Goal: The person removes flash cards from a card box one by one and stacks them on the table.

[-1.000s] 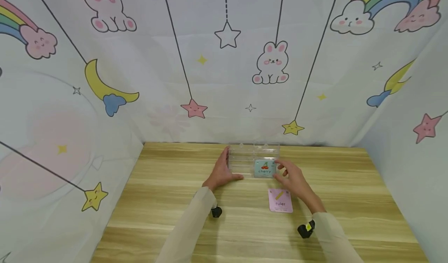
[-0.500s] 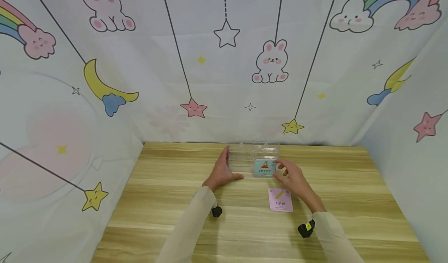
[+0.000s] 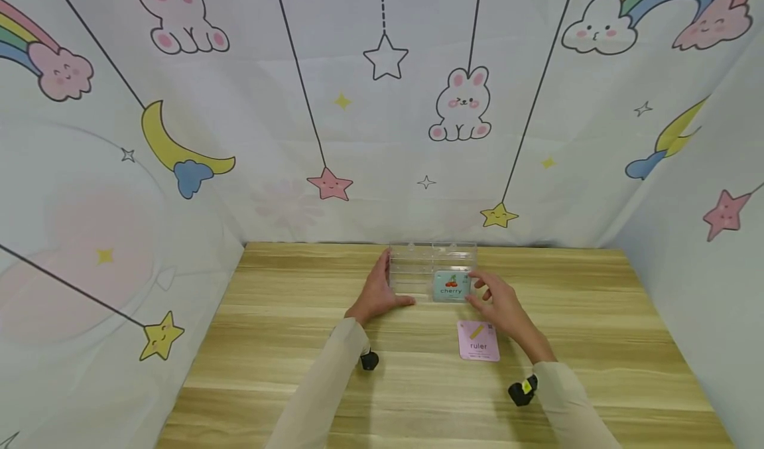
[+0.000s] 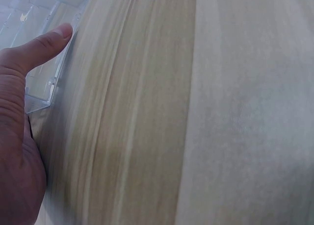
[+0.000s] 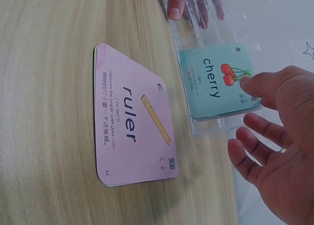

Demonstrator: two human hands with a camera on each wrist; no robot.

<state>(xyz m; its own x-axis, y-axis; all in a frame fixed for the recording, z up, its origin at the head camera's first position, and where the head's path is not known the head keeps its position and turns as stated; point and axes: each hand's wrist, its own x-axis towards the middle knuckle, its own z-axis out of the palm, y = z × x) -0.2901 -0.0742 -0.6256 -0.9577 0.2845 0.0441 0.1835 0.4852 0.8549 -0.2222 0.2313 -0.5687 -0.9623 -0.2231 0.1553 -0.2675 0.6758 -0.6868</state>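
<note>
A clear plastic box [image 3: 431, 268] lies near the table's far edge. A teal "cherry" card [image 3: 451, 286] stands in its right part, face toward me. My left hand [image 3: 382, 288] grips the box's left end, thumb [image 4: 41, 47] along the front wall and fingers over the rim [image 5: 205, 9]. My right hand [image 3: 486, 294] hovers at the box's right end with fingers spread. One fingertip [image 5: 247, 83] touches the cherry card [image 5: 218, 85]. A pink "ruler" card [image 3: 477, 341] lies flat on the wood, just in front of the box and under my right forearm.
The wooden table [image 3: 286, 343] is walled on three sides by printed cloth [image 3: 334, 137] with rabbits, stars and rainbows. Small black cameras sit on my left wrist [image 3: 369, 361] and right wrist [image 3: 521, 392]. Bare wood lies left and right of the box.
</note>
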